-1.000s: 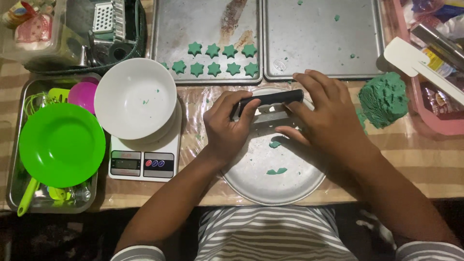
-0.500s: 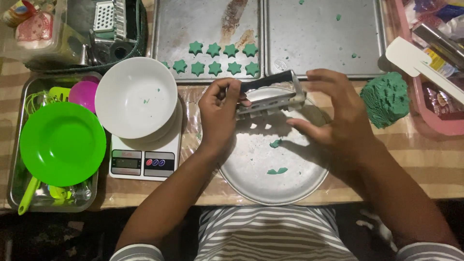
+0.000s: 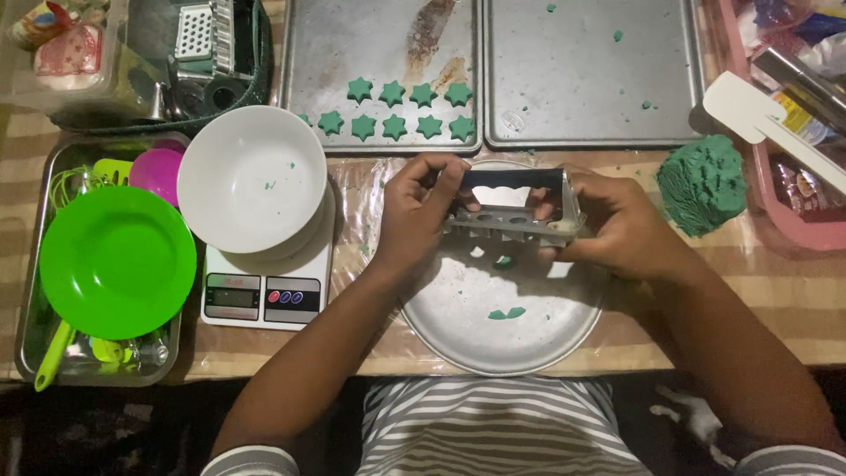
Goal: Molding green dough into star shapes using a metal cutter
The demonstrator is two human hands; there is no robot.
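Both hands hold a small metal cutter mould [image 3: 515, 209] above a round metal plate [image 3: 458, 330]. My left hand [image 3: 416, 216] grips its left end, my right hand [image 3: 617, 225] its right end. The mould is tilted so its open frame faces me. Small green dough scraps [image 3: 507, 313] lie on the plate. Green star-shaped dough pieces [image 3: 405, 110] sit in two rows on the left baking tray [image 3: 326, 44]. A lump of green dough [image 3: 702, 183] rests to the right of my right hand.
A white bowl [image 3: 251, 181] stands on a kitchen scale [image 3: 264, 295] at the left. Further left, a green plate [image 3: 115, 260] and pink lid lie in a metal tray. A second baking tray [image 3: 590, 79], a white spatula [image 3: 749, 110] and a pink basket are at the back right.
The mould has been lifted off the plate and turned, its open side now facing up toward me. Both hands shifted to its ends.
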